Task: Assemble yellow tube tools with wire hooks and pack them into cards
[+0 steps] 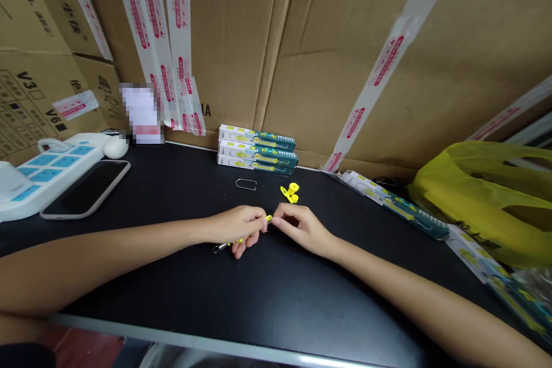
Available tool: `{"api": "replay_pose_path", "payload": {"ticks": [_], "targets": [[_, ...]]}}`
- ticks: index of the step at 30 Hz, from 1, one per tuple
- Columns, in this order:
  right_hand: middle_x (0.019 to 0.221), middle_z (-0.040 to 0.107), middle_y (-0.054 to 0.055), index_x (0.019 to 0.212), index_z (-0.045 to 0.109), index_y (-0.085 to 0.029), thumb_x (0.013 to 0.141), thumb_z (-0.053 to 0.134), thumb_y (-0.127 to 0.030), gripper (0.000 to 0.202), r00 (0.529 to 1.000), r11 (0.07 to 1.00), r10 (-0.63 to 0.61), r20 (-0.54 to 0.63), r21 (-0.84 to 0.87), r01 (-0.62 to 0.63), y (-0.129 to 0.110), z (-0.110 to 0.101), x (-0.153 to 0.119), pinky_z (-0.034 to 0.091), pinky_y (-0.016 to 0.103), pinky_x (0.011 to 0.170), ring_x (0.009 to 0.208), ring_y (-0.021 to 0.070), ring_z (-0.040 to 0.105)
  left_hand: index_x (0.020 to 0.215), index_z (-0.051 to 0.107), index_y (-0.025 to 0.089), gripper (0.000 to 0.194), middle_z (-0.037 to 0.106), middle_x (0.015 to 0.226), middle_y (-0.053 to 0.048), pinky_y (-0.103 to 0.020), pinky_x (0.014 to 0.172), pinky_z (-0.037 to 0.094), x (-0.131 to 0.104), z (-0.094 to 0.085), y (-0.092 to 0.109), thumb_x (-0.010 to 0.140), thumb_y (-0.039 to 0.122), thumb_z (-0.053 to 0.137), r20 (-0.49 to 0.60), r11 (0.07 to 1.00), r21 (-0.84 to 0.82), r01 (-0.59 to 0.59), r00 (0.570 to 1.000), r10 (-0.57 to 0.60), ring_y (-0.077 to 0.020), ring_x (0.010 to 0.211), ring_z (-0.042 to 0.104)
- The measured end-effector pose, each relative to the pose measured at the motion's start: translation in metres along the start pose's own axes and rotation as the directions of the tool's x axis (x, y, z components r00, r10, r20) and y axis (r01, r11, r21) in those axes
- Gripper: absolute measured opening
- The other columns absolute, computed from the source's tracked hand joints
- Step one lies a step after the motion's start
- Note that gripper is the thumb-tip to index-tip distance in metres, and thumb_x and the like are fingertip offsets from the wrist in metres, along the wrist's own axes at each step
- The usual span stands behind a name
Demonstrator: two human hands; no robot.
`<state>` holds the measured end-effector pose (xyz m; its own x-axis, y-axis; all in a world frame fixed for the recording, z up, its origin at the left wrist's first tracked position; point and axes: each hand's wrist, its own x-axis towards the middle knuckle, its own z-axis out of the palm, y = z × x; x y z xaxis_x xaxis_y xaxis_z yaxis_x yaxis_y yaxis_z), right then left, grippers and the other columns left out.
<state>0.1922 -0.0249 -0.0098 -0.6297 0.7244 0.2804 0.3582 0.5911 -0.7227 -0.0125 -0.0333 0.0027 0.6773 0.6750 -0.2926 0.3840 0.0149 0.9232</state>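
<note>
My left hand [244,227] is closed around a slim yellow tool [268,218], its yellow tip showing between thumb and forefinger and a metal end sticking out at the left below the palm. Thumb and forefinger of my right hand [297,227] pinch a thin metal wire at that yellow tip. The hands nearly meet above the black table [259,305]. Just beyond them lie small yellow plastic parts [293,189] and a U-shaped metal wire [245,184]. The middle of the tool is hidden by my left fingers.
Stacked printed boxes [257,149] stand against the cardboard wall [241,40]. At the left are a white power strip [58,164], a phone [86,190] and a white round object [116,147]. More boxes [397,204] and a yellow bag [470,184] are at the right.
</note>
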Motion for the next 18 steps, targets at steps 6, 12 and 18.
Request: {"api": "replay_pose_path", "payload": {"ticks": [6,12,18], "targets": [[0.062,0.045,-0.002,0.070,0.051,-0.017,0.092,0.046,-0.042,0.033,1.000,1.000,0.018,-0.002,0.017,-0.018,0.002,-0.002,0.001,0.034,0.024,0.058,0.060,0.0109,0.040,0.090,0.048,0.017,0.024,0.048,0.054,0.008,-0.017,0.035,0.038,-0.002,0.000,0.004,0.091,0.038,0.037,0.014,0.999,0.045,0.016,1.000,-0.016,-0.0078,0.033,0.052],[0.061,0.042,-0.004,0.067,0.048,-0.017,0.089,0.049,-0.047,0.037,0.997,0.994,0.076,0.015,0.082,-0.077,0.004,-0.003,0.003,0.033,0.023,0.056,0.058,0.0100,0.039,0.097,0.047,0.016,0.023,0.049,0.054,0.008,-0.016,0.036,0.038,-0.004,-0.002,0.009,0.093,0.035,0.035,0.063,0.996,0.082,0.027,0.997,-0.032,-0.0072,0.034,0.051],[0.060,0.043,-0.004,0.067,0.048,-0.017,0.088,0.049,-0.049,0.038,0.997,0.991,0.078,0.022,0.110,-0.080,0.003,-0.003,0.004,0.032,0.023,0.054,0.057,0.0096,0.039,0.100,0.046,0.017,0.022,0.049,0.054,0.008,-0.015,0.035,0.035,-0.006,-0.005,0.013,0.094,0.034,0.033,0.102,0.994,0.102,0.023,0.994,-0.033,-0.0064,0.033,0.048]]}}
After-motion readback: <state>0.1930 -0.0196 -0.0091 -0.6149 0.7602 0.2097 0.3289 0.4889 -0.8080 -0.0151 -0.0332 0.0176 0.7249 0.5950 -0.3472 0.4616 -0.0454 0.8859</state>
